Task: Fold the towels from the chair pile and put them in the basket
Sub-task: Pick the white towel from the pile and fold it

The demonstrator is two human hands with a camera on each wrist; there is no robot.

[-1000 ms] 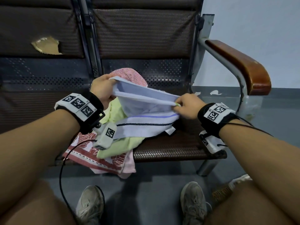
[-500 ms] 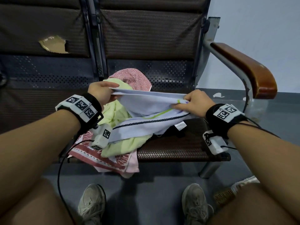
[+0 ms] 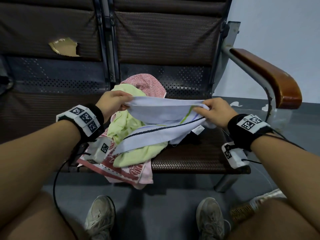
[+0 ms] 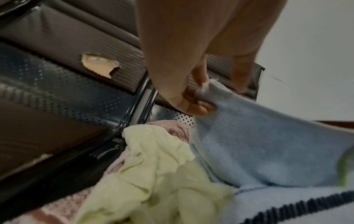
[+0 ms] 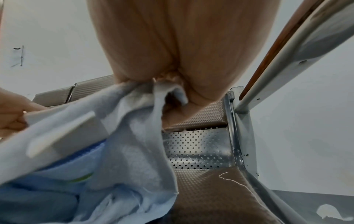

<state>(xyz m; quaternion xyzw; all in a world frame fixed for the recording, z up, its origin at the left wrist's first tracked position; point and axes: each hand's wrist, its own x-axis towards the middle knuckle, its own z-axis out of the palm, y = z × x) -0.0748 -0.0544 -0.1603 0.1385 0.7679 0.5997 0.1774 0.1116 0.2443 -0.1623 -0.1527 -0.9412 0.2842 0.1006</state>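
Note:
A pale blue towel with a dark stripe and thin green lines hangs stretched between my two hands above the chair seat. My left hand pinches its left corner. My right hand grips the bunched right end. Its lower part drapes over the pile: a light green towel and a pink and red patterned towel that hangs over the seat's front edge. A pink cloth sits at the back of the pile. No basket is in view.
The chair seat is dark woven, with a perforated metal back. A wooden armrest on a metal frame stands at the right. A torn seat back is at the left. My shoes rest on the grey floor below.
Both hands have moved a little apart and lower, drawing the blue towel's top edge straighter. The towel's green line now shows near my right hand.

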